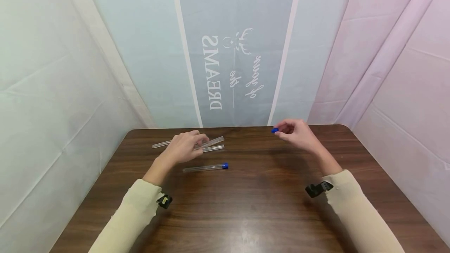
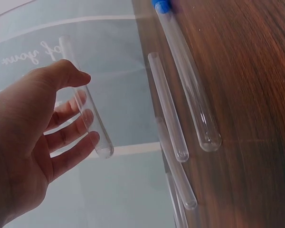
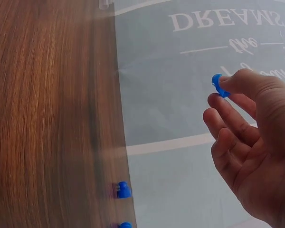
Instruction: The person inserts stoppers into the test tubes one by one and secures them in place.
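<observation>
My left hand (image 1: 183,147) pinches a clear test tube (image 2: 97,128) between thumb and fingers, lifted off the table. In the head view its open end (image 1: 215,142) points right. Several loose test tubes (image 2: 168,107) lie beneath and beside that hand. Nearer me lies a test tube with a blue cap (image 1: 205,168) on its right end. Over the table's far right part, my right hand (image 1: 297,134) holds a small blue cap (image 3: 218,85) between thumb and index finger, its other fingers loosely bent. The cap and the held tube are well apart.
Further blue caps (image 3: 123,190) sit at the table's far edge in the right wrist view; my right hand hides them in the head view. The brown wooden table (image 1: 242,210) meets a printed cloth (image 1: 235,7) at the back, with pale cloth walls at both sides.
</observation>
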Demonstrator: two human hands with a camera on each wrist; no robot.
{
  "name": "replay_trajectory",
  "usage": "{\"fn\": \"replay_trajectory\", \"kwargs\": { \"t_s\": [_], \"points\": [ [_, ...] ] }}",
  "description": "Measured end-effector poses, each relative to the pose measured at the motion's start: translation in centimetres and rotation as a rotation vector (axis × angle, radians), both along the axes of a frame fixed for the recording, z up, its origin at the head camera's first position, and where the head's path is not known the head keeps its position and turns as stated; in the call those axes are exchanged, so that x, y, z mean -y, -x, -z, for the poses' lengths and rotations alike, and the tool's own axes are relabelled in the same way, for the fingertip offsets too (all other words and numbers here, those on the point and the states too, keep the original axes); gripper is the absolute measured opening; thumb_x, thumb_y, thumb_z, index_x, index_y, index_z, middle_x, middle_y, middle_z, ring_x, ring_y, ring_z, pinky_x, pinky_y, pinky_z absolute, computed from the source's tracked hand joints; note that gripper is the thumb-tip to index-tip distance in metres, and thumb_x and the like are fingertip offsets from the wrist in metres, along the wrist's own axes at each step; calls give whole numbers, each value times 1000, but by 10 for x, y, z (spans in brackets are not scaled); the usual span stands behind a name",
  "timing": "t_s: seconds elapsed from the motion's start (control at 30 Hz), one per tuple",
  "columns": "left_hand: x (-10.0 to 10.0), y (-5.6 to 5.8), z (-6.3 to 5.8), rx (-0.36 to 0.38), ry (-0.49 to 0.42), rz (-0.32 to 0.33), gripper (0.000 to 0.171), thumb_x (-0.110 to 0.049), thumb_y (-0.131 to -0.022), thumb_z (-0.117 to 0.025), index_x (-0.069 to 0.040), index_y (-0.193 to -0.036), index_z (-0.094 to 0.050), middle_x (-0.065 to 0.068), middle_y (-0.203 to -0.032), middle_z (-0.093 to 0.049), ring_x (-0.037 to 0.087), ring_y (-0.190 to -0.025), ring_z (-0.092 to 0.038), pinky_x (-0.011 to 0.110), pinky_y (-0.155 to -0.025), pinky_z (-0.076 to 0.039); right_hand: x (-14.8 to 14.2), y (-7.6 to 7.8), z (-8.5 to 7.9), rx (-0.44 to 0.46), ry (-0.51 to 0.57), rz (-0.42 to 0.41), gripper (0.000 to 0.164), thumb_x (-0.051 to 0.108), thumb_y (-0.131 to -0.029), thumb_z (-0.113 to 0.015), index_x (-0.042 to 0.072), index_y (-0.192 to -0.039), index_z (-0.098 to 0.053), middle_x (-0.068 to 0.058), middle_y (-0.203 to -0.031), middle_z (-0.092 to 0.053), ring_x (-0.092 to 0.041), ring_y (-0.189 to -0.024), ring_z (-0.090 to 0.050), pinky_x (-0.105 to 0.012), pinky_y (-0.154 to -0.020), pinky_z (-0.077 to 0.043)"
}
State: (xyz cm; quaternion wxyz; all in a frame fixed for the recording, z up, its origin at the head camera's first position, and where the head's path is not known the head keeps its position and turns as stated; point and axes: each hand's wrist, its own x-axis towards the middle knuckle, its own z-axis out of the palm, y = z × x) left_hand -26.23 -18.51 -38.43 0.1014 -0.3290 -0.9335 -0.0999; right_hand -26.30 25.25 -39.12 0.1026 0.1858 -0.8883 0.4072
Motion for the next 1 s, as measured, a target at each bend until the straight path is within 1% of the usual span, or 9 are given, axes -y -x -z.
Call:
{"fn": "replay_trajectory", "kwargs": {
  "t_s": [0.2,0.33,0.5,0.7,0.83,1.0],
  "points": [
    [-7,1,3,-23,0,17,30,-20,-93,-77,-24,-123,-80,0,-99,-73,17,-81,-69,33,-60,-48,8,1,0,3,-3,-9,16,4,-101,-81,-3,-115,-81,-21,-100,-84,1,-78,-68,-19,-72,-56],
    [-11,1,3,-25,-3,34,30,-19,-93,-78,-24,-123,-80,-1,-99,-73,17,-81,-70,32,-59,-48,13,1,2,14,-3,-17,16,5,-101,-81,-2,-116,-81,-21,-101,-84,0,-79,-68,-20,-72,-56],
    [-16,1,2,-22,3,50,29,-19,-94,-78,-23,-122,-80,2,-101,-75,17,-81,-71,31,-59,-47,18,1,3,17,12,-16,17,5,-101,-81,-2,-116,-81,-20,-100,-83,-1,-79,-69,-20,-72,-57],
    [-22,3,2,-22,23,48,29,-20,-95,-79,-24,-123,-80,0,-101,-75,18,-83,-72,32,-60,-48,25,1,2,21,24,-34,18,6,-101,-82,-1,-118,-81,-20,-100,-83,0,-79,-68,-20,-72,-57],
    [-27,4,0,-29,36,60,29,-20,-95,-79,-24,-124,-80,-1,-101,-75,17,-82,-72,32,-60,-49,30,1,0,34,29,-44,18,7,-101,-82,0,-117,-81,-19,-100,-83,-3,-79,-68,-21,-72,-56],
    [-36,5,-4,-38,49,77,28,-22,-97,-79,-24,-124,-80,0,-101,-75,17,-81,-70,32,-61,-50,36,4,0,26,15,-51,16,7,-101,-83,1,-116,-82,-18,-99,-83,-5,-79,-68,-22,-73,-57]
  ]
}}
